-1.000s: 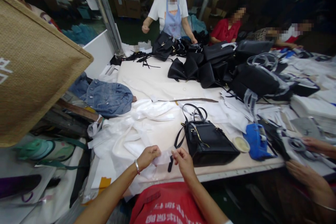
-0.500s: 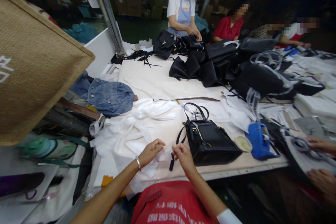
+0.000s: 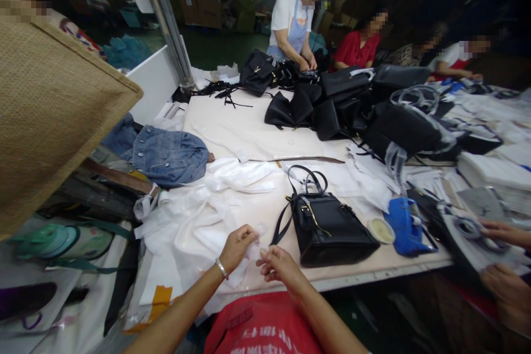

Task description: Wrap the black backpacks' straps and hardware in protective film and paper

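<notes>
My left hand [image 3: 237, 246] and my right hand [image 3: 277, 267] are close together at the near edge of the worktable [image 3: 249, 133]. Both pinch a small piece of thin clear wrapping [image 3: 254, 248] between their fingers. Just right of my hands a black handbag [image 3: 327, 227] with gold hardware lies on the table, its dark strap [image 3: 281, 223] trailing down towards my right hand. A heap of white wrapping sheets [image 3: 199, 221] spreads out to the left of my hands.
A denim jacket [image 3: 166, 155] lies at the table's left. Several black bags [image 3: 352, 105] are piled further back. A blue tape dispenser [image 3: 404, 224] and a small round dish [image 3: 380, 230] sit right of the handbag. Another person's hands [image 3: 504, 265] work at the right edge. People stand across the table.
My hands have come closer together and my right hand has dropped slightly lower and left, off the bag's strap. The person in the apron has shifted to the right.
</notes>
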### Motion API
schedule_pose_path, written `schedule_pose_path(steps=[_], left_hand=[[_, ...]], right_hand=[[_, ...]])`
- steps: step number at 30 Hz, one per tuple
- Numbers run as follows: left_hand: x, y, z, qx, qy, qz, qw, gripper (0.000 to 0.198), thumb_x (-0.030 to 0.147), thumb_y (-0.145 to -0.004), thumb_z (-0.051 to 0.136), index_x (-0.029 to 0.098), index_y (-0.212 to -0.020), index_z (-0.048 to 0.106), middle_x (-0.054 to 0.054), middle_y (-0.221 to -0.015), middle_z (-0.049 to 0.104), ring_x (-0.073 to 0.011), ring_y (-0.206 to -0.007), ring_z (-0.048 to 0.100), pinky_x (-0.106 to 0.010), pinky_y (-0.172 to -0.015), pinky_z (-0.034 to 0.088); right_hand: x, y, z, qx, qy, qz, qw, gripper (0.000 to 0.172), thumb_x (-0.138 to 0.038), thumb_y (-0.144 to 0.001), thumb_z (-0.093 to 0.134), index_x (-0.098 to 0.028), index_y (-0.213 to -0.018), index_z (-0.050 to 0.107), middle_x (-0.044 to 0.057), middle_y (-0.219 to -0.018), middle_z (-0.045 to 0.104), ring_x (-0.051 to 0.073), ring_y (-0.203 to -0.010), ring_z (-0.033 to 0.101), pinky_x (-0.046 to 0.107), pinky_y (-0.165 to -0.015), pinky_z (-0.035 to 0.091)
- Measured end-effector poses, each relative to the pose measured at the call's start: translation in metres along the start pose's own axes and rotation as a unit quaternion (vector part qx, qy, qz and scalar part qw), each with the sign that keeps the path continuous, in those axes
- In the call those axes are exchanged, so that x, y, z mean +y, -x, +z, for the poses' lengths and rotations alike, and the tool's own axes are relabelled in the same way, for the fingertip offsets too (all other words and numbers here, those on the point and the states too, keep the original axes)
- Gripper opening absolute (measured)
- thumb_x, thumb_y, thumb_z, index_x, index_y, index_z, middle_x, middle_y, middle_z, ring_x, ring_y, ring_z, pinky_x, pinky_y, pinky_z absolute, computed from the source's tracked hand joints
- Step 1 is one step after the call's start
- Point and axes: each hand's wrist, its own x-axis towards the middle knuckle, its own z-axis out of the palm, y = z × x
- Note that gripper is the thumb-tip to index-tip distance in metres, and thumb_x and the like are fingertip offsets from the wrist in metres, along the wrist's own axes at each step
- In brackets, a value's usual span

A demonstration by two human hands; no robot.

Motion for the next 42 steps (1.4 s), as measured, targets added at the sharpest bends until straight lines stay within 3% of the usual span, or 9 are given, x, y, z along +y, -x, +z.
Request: schedule_pose_path(steps=[8, 13, 16, 20, 23, 26, 33, 37, 42], left_hand=[[0.01, 0.001, -0.032, 0.02, -0.001, 0.04, 0.999, 0.026, 0.038, -0.083, 0.052, 0.015, -0.077, 0.062, -0.006, -0.093, 0.065, -0.0187, -0.089, 0.056, -0.028, -0.08, 0.041], [0.027, 0.013, -0.039, -0.114, -0.055, 0.074, 0.989, 0.022, 0.035, -0.08, 0.058, 0.016, -0.071, 0.064, -0.009, -0.127, 0.054, -0.0237, -0.115, 0.048, -0.035, -0.1, 0.031], [0.022, 0.018, -0.024, -0.169, -0.065, 0.086, 0.98, 0.019, 0.034, -0.079, 0.061, 0.017, -0.071, 0.065, -0.009, -0.12, 0.058, -0.0225, -0.11, 0.05, -0.034, -0.098, 0.033], [0.003, 0.021, -0.007, -0.143, -0.046, 0.073, 0.986, 0.022, 0.034, -0.082, 0.056, 0.016, -0.071, 0.063, -0.003, -0.08, 0.061, -0.0158, -0.08, 0.054, -0.028, -0.078, 0.04], [-0.006, 0.02, -0.007, -0.135, -0.007, 0.049, 0.99, 0.024, 0.034, -0.083, 0.055, 0.014, -0.071, 0.061, -0.001, -0.072, 0.055, -0.0134, -0.071, 0.051, -0.026, -0.071, 0.04], [-0.005, 0.019, -0.014, -0.153, 0.029, 0.03, 0.987, 0.024, 0.033, -0.083, 0.054, 0.013, -0.072, 0.061, -0.002, -0.074, 0.054, -0.0129, -0.069, 0.052, -0.026, -0.068, 0.041], [-0.001, 0.015, -0.021, -0.153, 0.019, 0.033, 0.987, 0.024, 0.033, -0.082, 0.055, 0.013, -0.07, 0.06, -0.002, -0.075, 0.052, -0.0116, -0.067, 0.051, -0.024, -0.064, 0.042], [-0.002, 0.016, -0.021, -0.142, -0.009, 0.044, 0.989, 0.025, 0.035, -0.083, 0.055, 0.014, -0.07, 0.061, -0.004, -0.08, 0.056, -0.014, -0.074, 0.053, -0.026, -0.071, 0.043], [0.01, 0.018, -0.018, -0.107, -0.031, 0.069, 0.991, 0.021, 0.033, -0.082, 0.055, 0.016, -0.07, 0.062, -0.009, -0.117, 0.057, -0.021, -0.108, 0.051, -0.033, -0.094, 0.036]], right_hand=[[0.01, -0.01, -0.016, 0.076, 0.04, -0.086, 0.993, 0.037, -0.051, -0.069, 0.063, -0.017, -0.065, 0.048, 0.001, -0.057, 0.061, 0.008, -0.041, 0.046, 0.019, -0.04, 0.034], [-0.004, -0.008, -0.015, 0.057, 0.16, -0.144, 0.975, 0.033, -0.048, -0.077, 0.056, -0.019, -0.064, 0.05, -0.002, -0.054, 0.059, 0.01, -0.044, 0.048, 0.02, -0.044, 0.035], [-0.014, -0.006, -0.008, 0.072, 0.218, -0.183, 0.956, 0.035, -0.047, -0.08, 0.055, -0.02, -0.059, 0.048, -0.005, -0.047, 0.051, 0.01, -0.044, 0.046, 0.02, -0.045, 0.034], [-0.021, -0.006, -0.006, 0.125, 0.226, -0.208, 0.944, 0.039, -0.049, -0.081, 0.054, -0.02, -0.056, 0.047, -0.005, -0.046, 0.048, 0.01, -0.045, 0.045, 0.021, -0.046, 0.034], [-0.022, -0.005, -0.009, 0.147, 0.196, -0.21, 0.947, 0.038, -0.049, -0.082, 0.053, -0.02, -0.058, 0.049, -0.004, -0.049, 0.052, 0.01, -0.045, 0.046, 0.021, -0.048, 0.036], [-0.019, -0.004, -0.011, 0.143, 0.161, -0.205, 0.955, 0.037, -0.049, -0.08, 0.056, -0.019, -0.059, 0.049, -0.003, -0.05, 0.055, 0.009, -0.044, 0.045, 0.021, -0.047, 0.036], [-0.012, -0.011, -0.012, 0.012, 0.008, -0.123, 0.992, 0.032, -0.046, -0.071, 0.066, -0.019, -0.082, 0.053, -0.002, -0.062, 0.059, 0.011, -0.051, 0.052, 0.021, -0.047, 0.042], [-0.01, -0.013, -0.009, 0.042, 0.007, -0.129, 0.991, 0.029, -0.044, -0.075, 0.064, -0.017, -0.073, 0.053, -0.003, -0.057, 0.056, 0.009, -0.048, 0.049, 0.02, -0.047, 0.04], [-0.007, -0.013, -0.004, 0.073, 0.055, -0.153, 0.984, 0.025, -0.041, -0.077, 0.06, -0.019, -0.069, 0.05, -0.004, -0.057, 0.055, 0.009, -0.048, 0.048, 0.02, -0.047, 0.037]])
